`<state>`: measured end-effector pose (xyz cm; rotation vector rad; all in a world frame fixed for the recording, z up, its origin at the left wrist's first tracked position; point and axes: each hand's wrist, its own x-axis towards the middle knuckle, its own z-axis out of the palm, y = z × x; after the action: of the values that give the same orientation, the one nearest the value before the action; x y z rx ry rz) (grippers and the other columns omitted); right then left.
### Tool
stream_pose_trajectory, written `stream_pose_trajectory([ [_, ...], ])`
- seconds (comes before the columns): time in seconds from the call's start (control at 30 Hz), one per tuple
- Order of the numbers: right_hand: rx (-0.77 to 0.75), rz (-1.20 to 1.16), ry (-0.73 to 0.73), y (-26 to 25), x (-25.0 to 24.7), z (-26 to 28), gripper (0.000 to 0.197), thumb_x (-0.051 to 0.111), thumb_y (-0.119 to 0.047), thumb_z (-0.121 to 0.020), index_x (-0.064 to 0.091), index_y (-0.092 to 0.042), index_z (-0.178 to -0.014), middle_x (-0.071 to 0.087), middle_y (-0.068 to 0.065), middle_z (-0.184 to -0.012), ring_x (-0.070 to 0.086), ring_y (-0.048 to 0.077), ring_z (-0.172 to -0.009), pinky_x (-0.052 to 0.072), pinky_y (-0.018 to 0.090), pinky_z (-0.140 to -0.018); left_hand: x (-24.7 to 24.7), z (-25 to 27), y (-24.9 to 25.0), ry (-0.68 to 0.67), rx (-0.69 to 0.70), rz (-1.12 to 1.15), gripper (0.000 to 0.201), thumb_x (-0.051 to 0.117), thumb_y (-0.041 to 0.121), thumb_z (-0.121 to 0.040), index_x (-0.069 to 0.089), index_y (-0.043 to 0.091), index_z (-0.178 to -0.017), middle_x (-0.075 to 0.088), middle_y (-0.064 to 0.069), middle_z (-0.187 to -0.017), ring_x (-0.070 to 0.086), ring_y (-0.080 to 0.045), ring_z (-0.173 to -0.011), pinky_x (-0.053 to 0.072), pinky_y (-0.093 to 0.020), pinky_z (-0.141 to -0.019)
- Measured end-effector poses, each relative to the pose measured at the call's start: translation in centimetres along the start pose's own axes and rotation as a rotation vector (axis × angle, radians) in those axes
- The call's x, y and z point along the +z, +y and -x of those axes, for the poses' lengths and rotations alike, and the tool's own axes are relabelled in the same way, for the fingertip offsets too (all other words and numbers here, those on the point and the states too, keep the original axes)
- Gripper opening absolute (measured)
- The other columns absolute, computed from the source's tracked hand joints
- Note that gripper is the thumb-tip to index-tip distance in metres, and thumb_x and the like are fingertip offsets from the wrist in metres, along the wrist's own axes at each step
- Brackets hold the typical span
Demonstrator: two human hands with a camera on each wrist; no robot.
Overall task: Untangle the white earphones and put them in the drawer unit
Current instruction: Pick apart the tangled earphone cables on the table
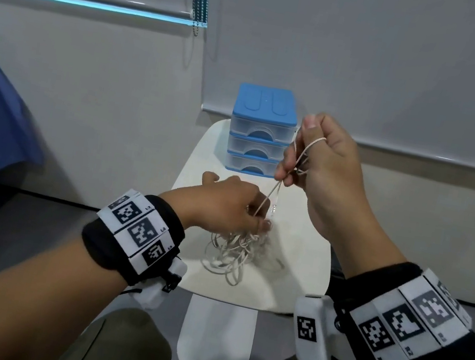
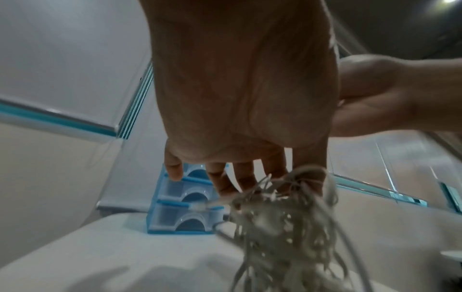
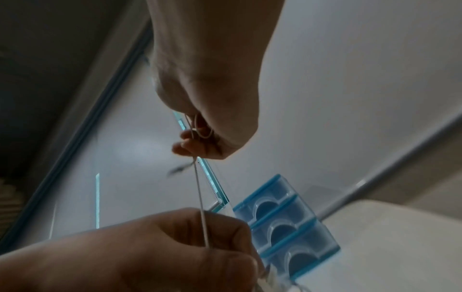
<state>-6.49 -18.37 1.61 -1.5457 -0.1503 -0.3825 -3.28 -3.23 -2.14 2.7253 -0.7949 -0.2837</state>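
head view | your right hand (image 1: 321, 159) pinches a taut strand above your left hand (image 1: 225, 206), which grips the still knotted earphones (image 1: 233, 251) | drawer unit (image 1: 260, 130) beyond, drawers closed | stowing remains

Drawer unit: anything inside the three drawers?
All three drawers of the drawer unit are shut. Through the translucent fronts nothing distinct shows; their backs are hidden. The white earphones hang tangled over the table, held by the left hand and right hand.
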Motion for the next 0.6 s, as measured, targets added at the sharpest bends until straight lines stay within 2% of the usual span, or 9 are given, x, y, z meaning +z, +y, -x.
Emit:
stream_pose_trajectory([
  [0.1, -0.126, 0.164, 0.002, -0.2, -0.2, -0.7, 0.034, 0.046, -0.022, -0.109, 0.041, -0.013, -0.076, 0.043, 0.01, -0.063, 0.044, 0.021, -0.053, 0.038, 0.021, -0.046, 0.2, 0.0, -0.7, 0.006, 0.031, 0.136, 0.037, 0.06, 0.06, -0.096, 0.063, 0.023, -0.092, 0.068, 0.009, -0.097, 0.059, -0.01, -0.098, 0.032, -0.047, -0.107],
  [0.17, -0.167, 0.318, 0.037, 0.0, -1.0, -1.3, 0.035, 0.052, -0.025, -0.104, 0.043, -0.004, -0.078, 0.045, 0.018, -0.068, 0.045, 0.022, -0.057, 0.04, 0.02, -0.046, 0.0, 0.2, -1.4, 0.016, 0.104, 0.277, 0.036, 0.064, 0.059, -0.093, 0.064, 0.023, -0.088, 0.07, 0.009, -0.096, 0.063, -0.015, -0.097, 0.044, -0.047, -0.103],
  [0.2, -0.174, 0.383, 0.065, 0.2, -1.7, -1.6, 0.035, 0.054, -0.026, -0.103, 0.046, -0.002, -0.079, 0.049, 0.023, -0.069, 0.047, 0.023, -0.057, 0.041, 0.021, -0.047, -0.2, 0.3, -1.7, 0.019, 0.133, 0.329, 0.031, 0.067, 0.053, -0.095, 0.065, 0.022, -0.086, 0.07, 0.007, -0.095, 0.064, -0.017, -0.094, 0.049, -0.044, -0.098],
  [0.23, -0.177, 0.439, 0.101, 0.4, -2.4, -1.9, 0.035, 0.056, -0.028, -0.101, 0.048, -0.002, -0.08, 0.054, 0.027, -0.071, 0.05, 0.025, -0.056, 0.044, 0.025, -0.05, -0.4, 0.4, -2.0, 0.026, 0.148, 0.355, 0.027, 0.069, 0.045, -0.096, 0.066, 0.02, -0.086, 0.07, 0.004, -0.095, 0.065, -0.018, -0.093, 0.051, -0.042, -0.094],
  [0.3, -0.161, 0.552, 0.187, 1.0, -3.9, -2.4, 0.035, 0.057, -0.035, -0.097, 0.05, -0.006, -0.078, 0.06, 0.024, -0.074, 0.058, 0.035, -0.064, 0.052, 0.042, -0.061, -0.7, 0.4, -2.4, 0.052, 0.153, 0.364, 0.024, 0.07, 0.037, -0.097, 0.067, 0.017, -0.085, 0.069, 0.0, -0.096, 0.065, -0.022, -0.091, 0.052, -0.042, -0.09],
  [0.37, -0.074, 0.676, 0.219, 1.3, -5.1, -2.5, 0.034, 0.057, -0.038, -0.093, 0.05, -0.009, -0.077, 0.064, 0.018, -0.075, 0.062, 0.041, -0.074, 0.053, 0.049, -0.069, -0.7, 0.4, -2.7, 0.053, 0.143, 0.369, 0.022, 0.071, 0.037, -0.097, 0.069, 0.019, -0.084, 0.07, -0.001, -0.094, 0.065, -0.027, -0.087, 0.054, -0.045, -0.086],
  [0.47, 0.139, 0.889, 0.099, 2.1, -6.4, -2.1, 0.025, 0.059, -0.034, -0.088, 0.057, -0.011, -0.079, 0.07, 0.011, -0.085, 0.064, 0.038, -0.083, 0.052, 0.042, -0.07, -0.5, 0.0, -3.0, 0.064, 0.12, 0.382, 0.019, 0.07, 0.037, -0.097, 0.073, 0.023, -0.086, 0.073, 0.002, -0.091, 0.065, -0.027, -0.085, 0.055, -0.045, -0.085],
  [0.53, 0.274, 1.037, -0.009, 2.5, -6.6, -1.5, 0.019, 0.065, -0.033, -0.089, 0.058, -0.017, -0.094, 0.069, 0.004, -0.101, 0.062, 0.032, -0.098, 0.049, 0.039, -0.077, -0.5, -0.2, -3.0, 0.1, 0.113, 0.398, 0.017, 0.069, 0.037, -0.097, 0.074, 0.025, -0.086, 0.073, 0.006, -0.089, 0.066, -0.019, -0.083, 0.055, -0.041, -0.085],
  [0.6, 0.307, 1.14, -0.084, 2.6, -6.0, -0.7, 0.041, 0.07, -0.034, -0.088, 0.048, -0.026, -0.122, 0.06, 0.0, -0.127, 0.054, 0.03, -0.118, 0.042, 0.042, -0.095, -0.3, -0.5, -2.9, 0.123, 0.112, 0.403, 0.016, 0.07, 0.036, -0.097, 0.075, 0.025, -0.087, 0.074, 0.008, -0.086, 0.065, -0.01, -0.078, 0.055, -0.036, -0.083],
])
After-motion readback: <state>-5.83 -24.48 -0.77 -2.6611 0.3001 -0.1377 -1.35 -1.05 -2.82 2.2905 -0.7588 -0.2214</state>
